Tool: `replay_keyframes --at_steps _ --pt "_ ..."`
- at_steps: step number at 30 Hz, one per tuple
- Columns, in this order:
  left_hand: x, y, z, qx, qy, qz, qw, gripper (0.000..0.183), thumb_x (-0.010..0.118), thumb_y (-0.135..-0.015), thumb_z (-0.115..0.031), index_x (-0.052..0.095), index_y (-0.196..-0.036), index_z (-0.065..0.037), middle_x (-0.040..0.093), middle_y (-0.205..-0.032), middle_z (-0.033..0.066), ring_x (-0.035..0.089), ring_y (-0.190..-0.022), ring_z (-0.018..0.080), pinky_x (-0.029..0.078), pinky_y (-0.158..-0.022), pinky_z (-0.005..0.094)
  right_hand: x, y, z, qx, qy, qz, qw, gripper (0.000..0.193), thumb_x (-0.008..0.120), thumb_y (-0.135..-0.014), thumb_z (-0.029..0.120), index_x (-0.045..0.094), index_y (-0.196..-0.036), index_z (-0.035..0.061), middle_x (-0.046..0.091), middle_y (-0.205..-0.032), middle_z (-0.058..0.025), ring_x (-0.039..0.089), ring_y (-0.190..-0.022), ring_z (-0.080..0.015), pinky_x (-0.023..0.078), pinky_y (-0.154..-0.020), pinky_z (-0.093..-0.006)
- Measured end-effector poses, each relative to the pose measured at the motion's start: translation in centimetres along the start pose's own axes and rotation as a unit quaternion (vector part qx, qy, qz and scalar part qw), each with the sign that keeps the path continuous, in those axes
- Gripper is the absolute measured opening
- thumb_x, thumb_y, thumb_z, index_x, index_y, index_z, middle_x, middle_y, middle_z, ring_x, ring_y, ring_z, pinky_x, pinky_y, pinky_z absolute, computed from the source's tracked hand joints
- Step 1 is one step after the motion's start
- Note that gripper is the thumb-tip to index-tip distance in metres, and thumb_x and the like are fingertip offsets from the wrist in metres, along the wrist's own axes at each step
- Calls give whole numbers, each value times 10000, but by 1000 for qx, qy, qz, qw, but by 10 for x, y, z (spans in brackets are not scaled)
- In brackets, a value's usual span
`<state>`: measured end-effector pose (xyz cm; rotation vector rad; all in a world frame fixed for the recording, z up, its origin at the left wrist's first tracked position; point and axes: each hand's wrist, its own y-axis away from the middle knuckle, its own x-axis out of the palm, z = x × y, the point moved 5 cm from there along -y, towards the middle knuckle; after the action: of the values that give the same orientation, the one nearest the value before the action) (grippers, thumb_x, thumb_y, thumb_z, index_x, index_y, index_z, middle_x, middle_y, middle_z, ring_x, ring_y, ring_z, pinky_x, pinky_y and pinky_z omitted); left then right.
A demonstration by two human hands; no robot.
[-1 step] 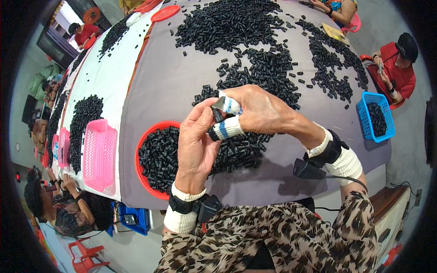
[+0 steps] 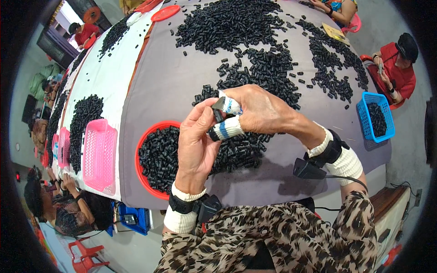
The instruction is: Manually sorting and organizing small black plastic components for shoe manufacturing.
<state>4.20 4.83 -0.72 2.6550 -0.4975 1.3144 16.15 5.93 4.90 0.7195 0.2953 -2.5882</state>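
Over the near pile of short black ribbed cylinders (image 2: 239,154), my two hands meet. My left hand (image 2: 196,141) is closed, pinching one small black cylinder (image 2: 218,115) between thumb and fingertips. A short grey blade (image 2: 219,103) with a white wrapping is gripped in my right hand (image 2: 261,109), its edge beside that cylinder. A white covering with a blue stripe (image 2: 227,128) wraps my right thumb; its tip is dark. To the left of my left hand stands a round red basin (image 2: 138,157) filled with the same black pieces.
Large heaps of black pieces (image 2: 227,25) cover the far grey tablecloth (image 2: 154,77). A pink basket (image 2: 99,157) stands left, a blue basket (image 2: 390,129) right, with black pieces inside. A yellow item (image 2: 334,32) lies far right. Co-workers sit around, one in red (image 2: 396,68). A cable (image 2: 346,177) trails from my right wrist.
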Motion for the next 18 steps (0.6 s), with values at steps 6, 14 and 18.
replay_keyframes --at_steps 6,14,18 --pt "2 0 0 -2 20 32 999 257 503 -889 -104 492 -1098 45 591 -1010 123 600 -912 189 508 -802 315 1 -2 -1 -14 34 14 999 357 671 -649 311 576 -727 -23 584 -630 -142 567 -573 -248 441 -577 -349" --pt "2 2 -3 17 -38 -3 999 212 549 -871 -105 549 -1040 22 617 -937 93 607 -835 145 511 -743 281 4 -4 -3 -37 19 29 999 347 660 -660 305 571 -728 -23 576 -620 -136 542 -555 -234 432 -568 -347" --pt "6 3 -4 20 -55 -7 998 204 554 -867 -102 555 -1030 21 616 -929 86 603 -833 137 505 -746 274 4 -2 -4 -45 20 29 998 346 655 -671 309 570 -738 -20 577 -625 -132 535 -555 -223 429 -568 -348"
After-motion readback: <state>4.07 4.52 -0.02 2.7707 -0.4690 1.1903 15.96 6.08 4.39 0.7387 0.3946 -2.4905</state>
